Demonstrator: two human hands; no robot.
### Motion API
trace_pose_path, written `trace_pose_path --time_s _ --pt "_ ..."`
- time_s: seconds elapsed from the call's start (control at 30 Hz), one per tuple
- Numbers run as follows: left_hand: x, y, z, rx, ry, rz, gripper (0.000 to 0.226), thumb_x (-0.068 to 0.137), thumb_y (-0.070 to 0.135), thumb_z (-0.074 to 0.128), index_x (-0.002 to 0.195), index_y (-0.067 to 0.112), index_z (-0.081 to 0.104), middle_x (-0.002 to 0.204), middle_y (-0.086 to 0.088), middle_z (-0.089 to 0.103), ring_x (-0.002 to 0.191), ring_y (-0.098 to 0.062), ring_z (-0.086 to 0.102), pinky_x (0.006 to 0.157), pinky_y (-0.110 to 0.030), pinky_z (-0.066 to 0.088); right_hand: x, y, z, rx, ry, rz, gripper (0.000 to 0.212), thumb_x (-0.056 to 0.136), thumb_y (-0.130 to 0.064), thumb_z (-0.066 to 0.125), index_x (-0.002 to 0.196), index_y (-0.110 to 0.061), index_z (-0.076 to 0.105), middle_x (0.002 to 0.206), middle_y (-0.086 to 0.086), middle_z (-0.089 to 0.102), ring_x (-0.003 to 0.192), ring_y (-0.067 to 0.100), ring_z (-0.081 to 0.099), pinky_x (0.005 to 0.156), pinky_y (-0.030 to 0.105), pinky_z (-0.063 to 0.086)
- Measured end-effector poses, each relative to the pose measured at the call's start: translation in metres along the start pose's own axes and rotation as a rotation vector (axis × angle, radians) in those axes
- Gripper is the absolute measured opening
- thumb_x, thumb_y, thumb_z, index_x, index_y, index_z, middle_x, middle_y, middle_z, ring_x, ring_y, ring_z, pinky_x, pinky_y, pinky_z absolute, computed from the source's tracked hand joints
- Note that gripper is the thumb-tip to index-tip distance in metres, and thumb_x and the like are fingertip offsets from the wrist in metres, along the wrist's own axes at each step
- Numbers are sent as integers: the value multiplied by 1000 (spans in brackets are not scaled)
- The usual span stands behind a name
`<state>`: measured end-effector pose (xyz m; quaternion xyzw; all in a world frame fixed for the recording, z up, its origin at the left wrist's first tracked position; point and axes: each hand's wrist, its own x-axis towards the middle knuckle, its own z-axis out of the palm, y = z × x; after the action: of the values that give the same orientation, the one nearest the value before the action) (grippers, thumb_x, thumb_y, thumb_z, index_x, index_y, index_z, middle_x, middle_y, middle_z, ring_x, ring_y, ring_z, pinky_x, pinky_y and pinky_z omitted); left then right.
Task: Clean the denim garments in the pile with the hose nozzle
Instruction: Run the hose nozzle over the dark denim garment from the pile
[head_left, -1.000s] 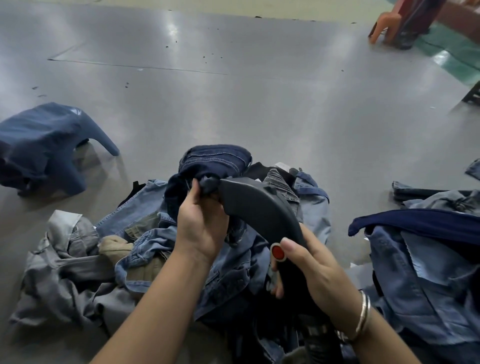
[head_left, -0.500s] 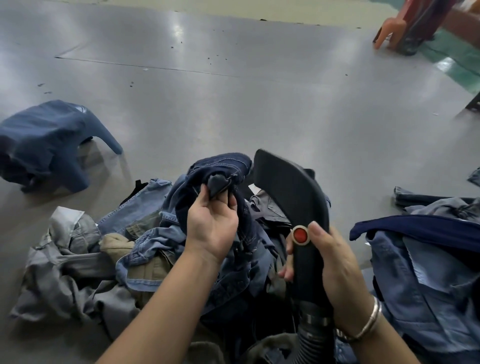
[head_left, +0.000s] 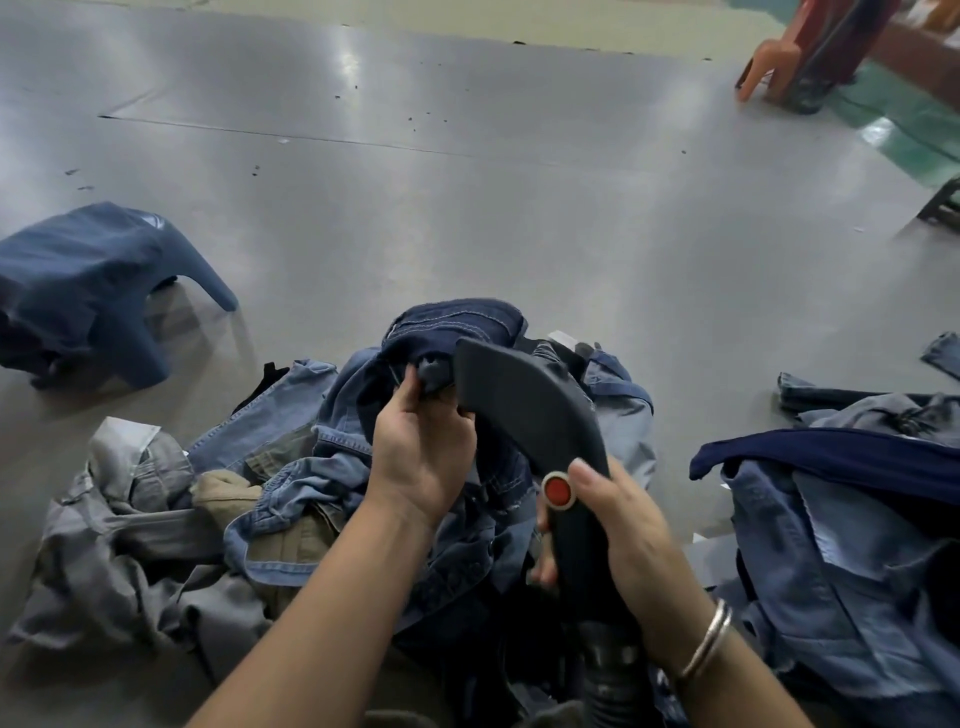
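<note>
A pile of denim garments (head_left: 291, 483) lies on the grey floor in front of me. My left hand (head_left: 421, 452) grips a fold of a dark blue denim garment (head_left: 457, 325) lifted above the pile. My right hand (head_left: 618, 535) grips the handle of a black hose nozzle (head_left: 524, 410), thumb beside its red button (head_left: 558, 490). The nozzle's tip touches the dark fold right next to my left fingers. A ribbed hose (head_left: 613, 670) runs down from the handle.
A second heap of blue denim (head_left: 841, 561) lies at the right. A blue plastic stool (head_left: 88, 280) stands at the left, an orange stool (head_left: 769, 62) far back right. Bare grey floor (head_left: 519, 208) stretches beyond the pile.
The nozzle tip, raised away from the fabric half a second ago, has swung down and left onto the dark fold. My left hand keeps holding the fold.
</note>
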<state>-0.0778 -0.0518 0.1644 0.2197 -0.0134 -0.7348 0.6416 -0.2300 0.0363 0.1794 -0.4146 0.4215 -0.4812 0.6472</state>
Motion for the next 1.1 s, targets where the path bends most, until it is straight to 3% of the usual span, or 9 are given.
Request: trace_pose_path --time_s 0.07,0.17,0.23,0.43,0.5,0.67,0.8,0.93,1.1 --pt "0 0 0 10 10 -12 38 100 25 37 76 13 63 82 -2 67 89 -15 62 100 -27 39 1 2 3 27 13 21 32 84 -35 54 95 -5 49 68 11 60 43 25 55 43 32 51" --pt "-1 -4 -1 41 7 -14 24 99 21 39 85 15 58 73 1 67 79 -11 61 83 -23 42 15 -10 -3 47 109 -19 41 86 -42 59 95 -3 49 69 11 59 43 23 55 44 30 50" --pt "-1 -3 -1 28 4 -1 22 97 20 41 85 16 58 73 1 67 80 -11 59 82 -22 41 20 -17 -13 81 151 -31 45 84 -44 56 98 -2 49 71 12 57 44 22 54 46 30 51" --pt "3 0 -2 17 10 1 46 100 24 36 67 14 66 73 -1 70 83 -14 65 98 -27 39 -2 -2 -7 -27 7 50 43 83 -40 57 93 1 50 66 12 61 44 25 57 43 31 50" --pt "1 -4 -3 22 15 -18 53 101 24 35 61 13 68 72 -2 70 78 -13 67 92 -26 42 3 -2 -1 -4 36 42 40 85 -38 60 91 1 50 63 12 59 41 24 55 40 29 48" --pt "-1 -6 -2 -4 -2 -54 46 100 21 37 68 12 69 72 -1 69 74 -12 63 80 -24 40 17 -17 -11 95 166 -1 45 81 -42 58 95 0 50 67 13 56 41 24 52 43 29 49" --pt "-1 -1 -2 -13 -22 -60 41 99 22 38 74 12 69 81 -3 68 82 -14 61 92 -23 39 4 -4 -13 25 81 43 48 81 -44 63 93 1 51 63 13 59 42 25 55 42 31 49" --pt "-1 -9 1 377 -103 13 18 98 15 42 98 13 60 84 -1 72 76 -12 68 68 -22 53 15 -5 -14 77 221 -15 50 78 -47 62 97 -2 52 69 12 58 43 23 54 44 29 49" --pt "-11 -6 2 867 -127 77 20 97 18 49 106 8 64 101 -13 72 96 -27 69 84 -37 57 20 -13 -24 151 439 -277 44 86 -45 60 100 -4 50 67 4 59 45 17 56 51 29 55"
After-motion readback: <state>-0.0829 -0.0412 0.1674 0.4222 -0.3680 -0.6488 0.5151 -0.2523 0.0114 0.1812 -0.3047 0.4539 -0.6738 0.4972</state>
